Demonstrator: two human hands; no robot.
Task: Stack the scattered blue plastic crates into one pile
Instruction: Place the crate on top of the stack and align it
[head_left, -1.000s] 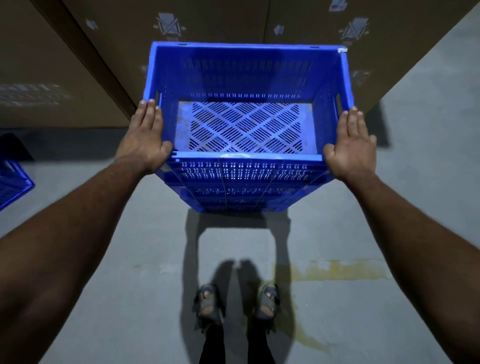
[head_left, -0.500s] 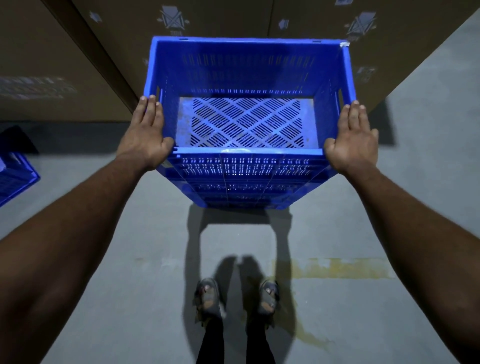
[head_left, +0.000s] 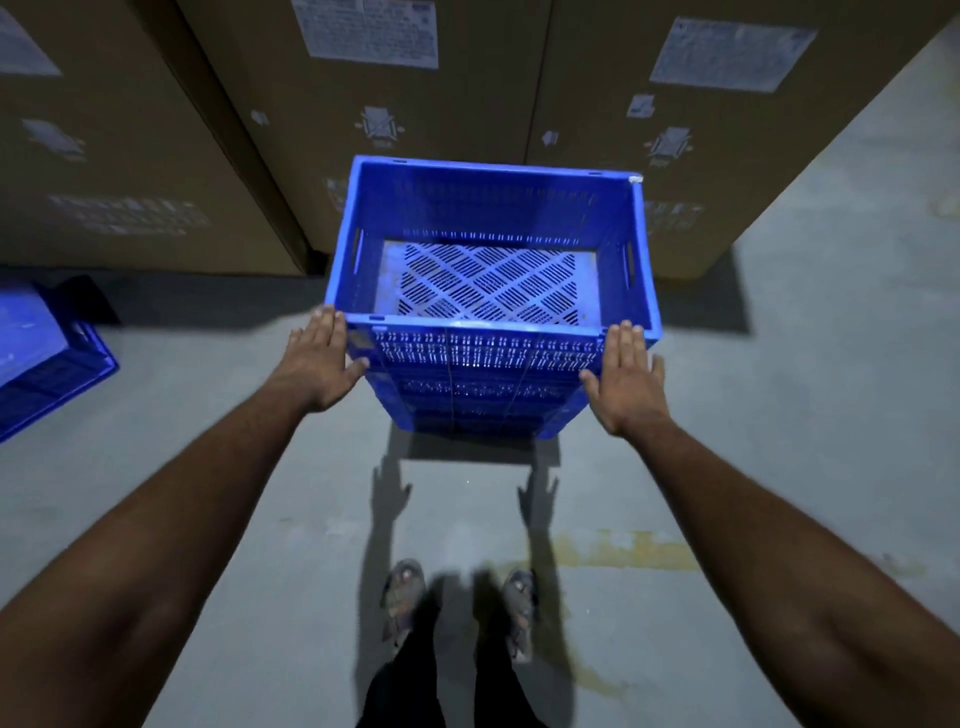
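While tall cardboard boxes (head_left: 395, 130) fill the back of my view, the grey floor (head_left: 779, 415) spreads below them. On it, against the boxes, stands the pile (head_left: 493, 364) of blue crates, its top crate (head_left: 493, 249) with nothing inside. Another crate (head_left: 47, 358) lies apart at the far left. My left hand (head_left: 317, 364) and right hand (head_left: 626, 379) flank the pile's near corners, fingers straight, each grip released; whether they touch I cannot tell. My feet (head_left: 457, 608) stand below.

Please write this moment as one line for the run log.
stage: top crate set on pile | left hand open at near-left corner | right hand open at near-right corner | loose crate left on floor
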